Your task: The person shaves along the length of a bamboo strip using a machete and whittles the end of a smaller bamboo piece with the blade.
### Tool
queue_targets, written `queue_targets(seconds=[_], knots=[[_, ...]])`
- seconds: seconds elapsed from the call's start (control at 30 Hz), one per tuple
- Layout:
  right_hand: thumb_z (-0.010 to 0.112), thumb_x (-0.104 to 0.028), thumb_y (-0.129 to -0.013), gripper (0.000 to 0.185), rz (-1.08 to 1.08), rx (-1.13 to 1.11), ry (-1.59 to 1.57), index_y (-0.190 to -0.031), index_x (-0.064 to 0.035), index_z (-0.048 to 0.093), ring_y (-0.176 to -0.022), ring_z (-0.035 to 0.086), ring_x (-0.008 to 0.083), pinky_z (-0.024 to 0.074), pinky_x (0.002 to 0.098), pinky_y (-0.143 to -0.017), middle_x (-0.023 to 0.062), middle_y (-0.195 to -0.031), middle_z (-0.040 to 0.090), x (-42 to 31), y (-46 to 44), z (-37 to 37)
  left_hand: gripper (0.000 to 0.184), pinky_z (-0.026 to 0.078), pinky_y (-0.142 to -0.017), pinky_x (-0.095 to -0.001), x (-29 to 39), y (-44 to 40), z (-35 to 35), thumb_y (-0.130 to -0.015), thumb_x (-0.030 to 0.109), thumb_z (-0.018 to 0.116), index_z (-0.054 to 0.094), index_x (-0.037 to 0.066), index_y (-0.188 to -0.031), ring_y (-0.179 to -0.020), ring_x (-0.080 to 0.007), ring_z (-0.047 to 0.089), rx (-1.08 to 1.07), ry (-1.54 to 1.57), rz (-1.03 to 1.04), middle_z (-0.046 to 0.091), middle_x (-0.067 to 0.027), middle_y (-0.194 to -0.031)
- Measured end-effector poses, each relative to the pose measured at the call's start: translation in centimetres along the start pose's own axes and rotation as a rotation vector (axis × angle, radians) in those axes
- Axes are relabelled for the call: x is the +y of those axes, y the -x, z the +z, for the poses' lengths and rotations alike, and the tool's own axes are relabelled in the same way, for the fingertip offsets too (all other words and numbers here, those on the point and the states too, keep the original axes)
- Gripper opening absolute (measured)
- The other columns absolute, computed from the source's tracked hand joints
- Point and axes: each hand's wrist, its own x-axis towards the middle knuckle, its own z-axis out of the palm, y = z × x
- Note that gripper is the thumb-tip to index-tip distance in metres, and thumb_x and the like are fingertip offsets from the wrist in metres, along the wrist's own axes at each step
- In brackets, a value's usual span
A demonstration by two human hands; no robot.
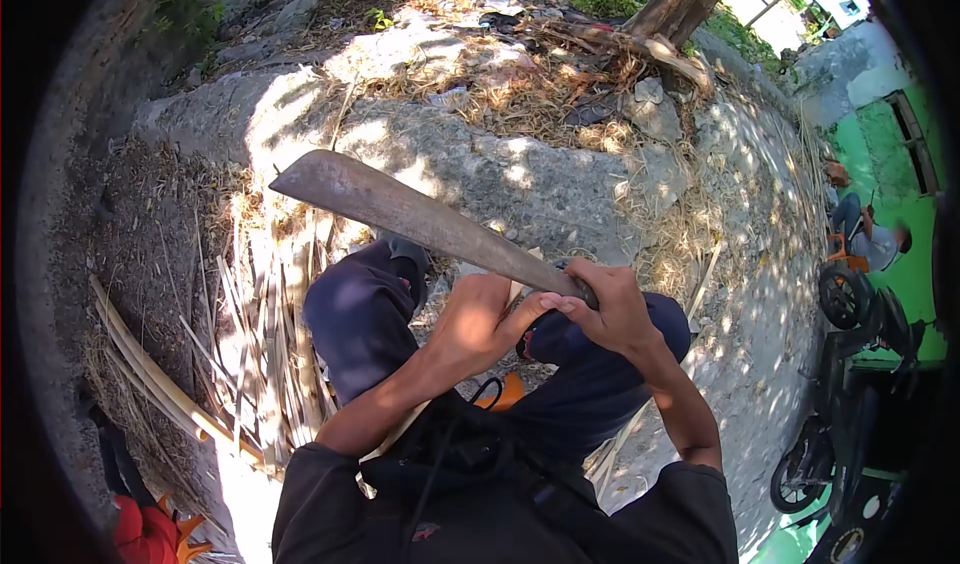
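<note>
In my right hand [612,309] is the handle of a machete [390,209]. Its long, worn blade points to the upper left, across and above my knees. My left hand [468,319] is closed just below the blade, its thumb touching my right thumb near the handle. A pale bamboo strip [515,291] shows past the left fingers and seems to run back under my left forearm; the grip itself is largely hidden.
Split bamboo strips [275,344] lie in a heap at my left, beside curved bamboo lengths [160,384]. Shavings and a tree trunk [690,4] are ahead. Motorcycles [850,299] and a seated person [875,242] are at right; a person in red [140,529] is lower left.
</note>
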Motion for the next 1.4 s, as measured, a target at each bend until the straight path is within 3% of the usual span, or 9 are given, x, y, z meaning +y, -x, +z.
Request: queue_targets(seconds=[0.33, 0.43, 0.63, 0.83, 0.9, 1.0, 1.13, 1.2, 1.4], knots=[[0.068, -0.055, -0.096, 0.055, 0.001, -0.018, -0.017, -0.092, -0.0007, 0.063, -0.055, 0.061, 0.0327, 0.0457, 0.0392, -0.054, 0.0131, -0.064, 0.054, -0.3, 0.2, -0.2, 0.023, 0.046, -0.082, -0.0453, 0.4, -0.1, -0.1, -0.098, 0.021, 0.071, 0.07, 0.001, -0.109, -0.09, -0.0354, 0.061, 0.016, 0.048, 0.107, 0.063, -0.0164, -0.097], [0.078, -0.044, -0.09, 0.041, -0.012, -0.024, 0.033, -0.098, -0.0054, 0.065, -0.059, 0.066, 0.0324, 0.0486, 0.0411, -0.055, 0.0125, -0.065, 0.061, -0.3, 0.0, -0.3, 0.023, 0.045, -0.083, -0.0471, -0.3, 0.0, 0.2, -0.098, 0.021, 0.07, 0.069, 0.002, -0.111, -0.09, -0.0367, 0.059, 0.048, 0.013, 0.15, 0.062, -0.0161, -0.097], [0.069, -0.056, -0.095, 0.055, -0.017, -0.007, -0.011, -0.093, -0.0012, 0.064, -0.055, 0.062, 0.0316, 0.0455, 0.0391, -0.053, 0.0133, -0.064, 0.056, -0.4, -0.1, 0.3, 0.021, 0.043, -0.089, -0.0508, -1.0, 0.1, 0.4, -0.099, 0.019, 0.068, 0.069, 0.001, -0.111, -0.098, -0.0387, 0.058, 0.062, -0.114, 0.217, 0.062, -0.0174, -0.104], [0.074, -0.051, -0.092, 0.047, 0.017, 0.028, 0.106, -0.096, -0.0056, 0.063, -0.059, 0.066, 0.0346, 0.0488, 0.0425, -0.055, 0.0132, -0.064, 0.061, -0.7, -0.2, 0.1, 0.022, 0.047, -0.072, -0.0456, -0.5, -0.2, 0.7, -0.102, 0.018, 0.065, 0.067, -0.002, -0.112, -0.077, -0.0363, 0.062, 0.147, -0.126, 0.259, 0.064, -0.0177, -0.087], [0.073, -0.053, -0.093, 0.048, 0.041, 0.077, 0.122, -0.094, -0.0055, 0.062, -0.058, 0.066, 0.0347, 0.049, 0.0425, -0.054, 0.0135, -0.064, 0.062, -0.4, -0.3, -0.1, 0.023, 0.044, -0.059, -0.0429, 0.8, -0.1, 0.8, -0.104, 0.019, 0.064, 0.067, -0.003, -0.112, -0.059, -0.0338, 0.059, 0.042, -0.035, -0.142, 0.062, -0.0161, -0.071], [0.071, -0.052, -0.094, 0.048, 0.072, 0.08, 0.069, -0.095, -0.0053, 0.062, -0.058, 0.066, 0.0346, 0.0484, 0.0419, -0.055, 0.0139, -0.063, 0.06, -0.4, -0.2, -0.3, 0.024, 0.041, -0.055, -0.0417, 0.4, -0.4, 1.1, -0.105, 0.021, 0.064, 0.068, -0.002, -0.113, -0.053, -0.0292, 0.056, 0.097, -0.043, -0.069, 0.059, -0.0144, -0.064], [0.071, -0.049, -0.096, 0.045, 0.054, 0.009, -0.036, -0.096, -0.0046, 0.062, -0.059, 0.065, 0.0347, 0.0477, 0.0413, -0.056, 0.0142, -0.063, 0.059, -0.3, -0.1, -0.8, 0.025, 0.041, -0.055, -0.0408, -0.1, -0.2, 0.9, -0.103, 0.021, 0.066, 0.068, -0.003, -0.11, -0.054, -0.0264, 0.055, 0.12, -0.087, 0.02, 0.058, -0.013, -0.064], [0.071, -0.045, -0.096, 0.042, 0.043, -0.026, -0.085, -0.097, -0.0039, 0.063, -0.06, 0.064, 0.0347, 0.0471, 0.0408, -0.057, 0.0145, -0.064, 0.059, -0.3, -0.1, -0.7, 0.041, 0.047, -0.054, -0.0466, -0.6, -0.3, 0.2, -0.099, 0.031, 0.072, 0.062, -0.005, -0.118, -0.057, -0.0387, 0.066, 0.017, -0.133, 0.004, 0.062, -0.0201, -0.062], [0.071, -0.043, -0.096, 0.04, 0.048, -0.066, -0.076, -0.097, -0.004, 0.064, -0.059, 0.063, 0.0349, 0.047, 0.0406, -0.058, 0.0146, -0.063, 0.058, -0.4, -0.4, -0.9, 0.041, 0.045, -0.056, -0.0472, -0.1, -0.1, 0.3, -0.1, 0.035, 0.071, 0.064, -0.001, -0.118, -0.058, -0.0378, 0.064, 0.084, 0.005, 0.074, 0.06, -0.018, -0.061]])
